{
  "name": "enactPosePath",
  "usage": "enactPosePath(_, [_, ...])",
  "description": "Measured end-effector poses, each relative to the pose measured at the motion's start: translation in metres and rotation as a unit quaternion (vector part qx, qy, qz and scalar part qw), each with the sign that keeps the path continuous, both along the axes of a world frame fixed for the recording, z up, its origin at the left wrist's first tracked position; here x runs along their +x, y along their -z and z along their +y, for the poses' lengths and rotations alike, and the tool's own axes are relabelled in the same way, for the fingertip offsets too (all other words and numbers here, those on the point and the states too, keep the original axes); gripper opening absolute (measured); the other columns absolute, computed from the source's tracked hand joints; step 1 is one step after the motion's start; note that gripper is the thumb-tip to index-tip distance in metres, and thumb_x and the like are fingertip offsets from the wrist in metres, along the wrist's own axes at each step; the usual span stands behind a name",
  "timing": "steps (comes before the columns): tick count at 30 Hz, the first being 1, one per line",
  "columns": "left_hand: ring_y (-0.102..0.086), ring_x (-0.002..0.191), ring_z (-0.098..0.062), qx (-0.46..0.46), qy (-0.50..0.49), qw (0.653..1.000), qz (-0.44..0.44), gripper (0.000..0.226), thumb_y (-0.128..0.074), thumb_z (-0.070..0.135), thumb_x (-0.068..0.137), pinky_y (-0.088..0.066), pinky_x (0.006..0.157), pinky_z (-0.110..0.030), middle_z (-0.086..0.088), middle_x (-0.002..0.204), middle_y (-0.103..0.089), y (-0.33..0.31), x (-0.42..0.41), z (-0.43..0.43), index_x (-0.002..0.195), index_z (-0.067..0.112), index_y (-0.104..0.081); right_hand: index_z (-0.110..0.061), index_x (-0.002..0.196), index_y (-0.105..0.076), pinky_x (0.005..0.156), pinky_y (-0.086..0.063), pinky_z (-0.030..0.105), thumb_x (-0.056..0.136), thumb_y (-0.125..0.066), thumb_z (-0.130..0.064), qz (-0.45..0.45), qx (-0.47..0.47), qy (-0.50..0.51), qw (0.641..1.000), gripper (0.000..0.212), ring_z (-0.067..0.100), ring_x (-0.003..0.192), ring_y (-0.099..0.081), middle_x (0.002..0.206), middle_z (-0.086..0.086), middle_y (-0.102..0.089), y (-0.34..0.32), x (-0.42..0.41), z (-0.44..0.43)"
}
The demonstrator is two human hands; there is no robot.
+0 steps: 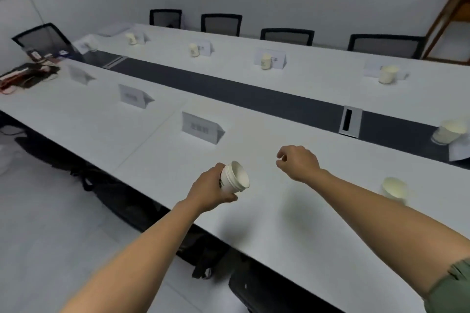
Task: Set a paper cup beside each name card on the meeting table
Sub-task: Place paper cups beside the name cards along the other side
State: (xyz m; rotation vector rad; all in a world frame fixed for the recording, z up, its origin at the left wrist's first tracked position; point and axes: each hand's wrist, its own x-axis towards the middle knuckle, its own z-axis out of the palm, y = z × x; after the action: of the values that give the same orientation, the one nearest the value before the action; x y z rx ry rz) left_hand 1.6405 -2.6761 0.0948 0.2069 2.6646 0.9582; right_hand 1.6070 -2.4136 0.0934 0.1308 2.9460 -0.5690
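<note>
Meeting table [254, 213]: long and white, its near edge running diagonally from left to lower right. There is bare surface between that edge and the nearest name card [201, 127], and both hands hover over this stretch. A second name card [133, 97] stands further left along the near side.

Left hand [209, 187]: the forearm reaches in over the near edge. Fingers and thumb are wrapped round a stack of paper cups [235, 178]. The stack is tipped on its side with its mouth facing right, held above the table just inside the edge.

Right hand [297, 163]: back of the hand up, fingers loosely curled, holding nothing. It is right of the stack and apart from it.

A lone cup [394, 187] stands upright near the near edge, right of the right forearm.

Along the far edge, far-side cups [265, 61] each sit just in front of a card. An end cup [449, 131] sits at the right end, on the dark centre strip [229, 91]. A cable hatch [350, 122] is set in the strip.

Black chairs [287, 36] line the far edge, against a plain pale wall. A wooden stand [451, 25] is in the right corner of the room. Clutter [28, 77] lies at the table's left end. The view is blurred and the card lettering is unreadable.
</note>
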Motion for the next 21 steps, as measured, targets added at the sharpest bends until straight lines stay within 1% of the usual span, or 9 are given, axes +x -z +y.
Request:
enactPosePath(5, [-0.061, 0.09, -0.019, -0.012, -0.06, 0.998, 0.023, 0.061, -0.082, 0.034, 0.063, -0.055, 0.08, -0.043, 0.008, 0.1, -0.061, -0.011, 0.023, -0.121, 0.115, 0.028, -0.05, -0.023, 0.115, -0.066, 0.082, -0.054, 0.037, 0.093, -0.055, -0.032, 0.01, 0.0, -0.08, 0.997, 0.027, 0.021, 0.096, -0.064, 0.11, 0.0, -0.07, -0.011, -0.013, -0.129])
enactPosePath(10, [-0.061, 0.09, -0.016, -0.013, -0.084, 0.996, 0.037, 0.062, -0.081, 0.038, 0.059, -0.056, 0.078, -0.041, 0.008, 0.099, -0.061, -0.019, 0.034, -0.247, 0.113, 0.027, -0.052, -0.023, 0.114, -0.067, 0.08, -0.053, 0.036, 0.091, -0.056, -0.032, 0.025, -0.009, -0.114, 0.993, 0.027, 0.022, 0.098, -0.064, 0.111, -0.001, -0.07, -0.014, -0.021, -0.26])
enactPosePath(14, [-0.06, 0.094, -0.013, -0.028, -0.09, 0.995, 0.043, 0.066, -0.082, 0.039, 0.058, -0.053, 0.073, -0.032, 0.011, 0.104, -0.061, -0.022, 0.035, -0.346, 0.116, 0.03, -0.052, -0.022, 0.113, -0.067, 0.081, -0.052, 0.034, 0.091, -0.056, -0.032, 0.026, -0.032, -0.133, 0.99, 0.026, 0.022, 0.1, -0.063, 0.109, -0.002, -0.071, -0.013, -0.025, -0.366])
enactPosePath(18, [-0.06, 0.092, -0.014, -0.048, -0.098, 0.993, 0.051, 0.066, -0.081, 0.043, 0.054, -0.054, 0.078, -0.038, 0.013, 0.1, -0.061, -0.021, 0.029, -0.41, 0.112, 0.032, -0.052, -0.023, 0.111, -0.067, 0.081, -0.052, 0.035, 0.09, -0.056, -0.032, 0.011, -0.042, -0.144, 0.989, 0.026, 0.023, 0.098, -0.064, 0.106, -0.001, -0.071, -0.016, -0.027, -0.432])
enactPosePath(21, [-0.059, 0.093, -0.015, -0.038, -0.098, 0.993, 0.054, 0.065, -0.08, 0.043, 0.054, -0.054, 0.079, -0.039, 0.013, 0.1, -0.061, -0.019, 0.011, -0.439, 0.111, 0.032, -0.051, -0.023, 0.11, -0.067, 0.079, -0.051, 0.033, 0.09, -0.056, -0.032, 0.012, -0.039, -0.138, 0.99, 0.025, 0.022, 0.097, -0.064, 0.106, -0.002, -0.071, -0.019, -0.044, -0.461])
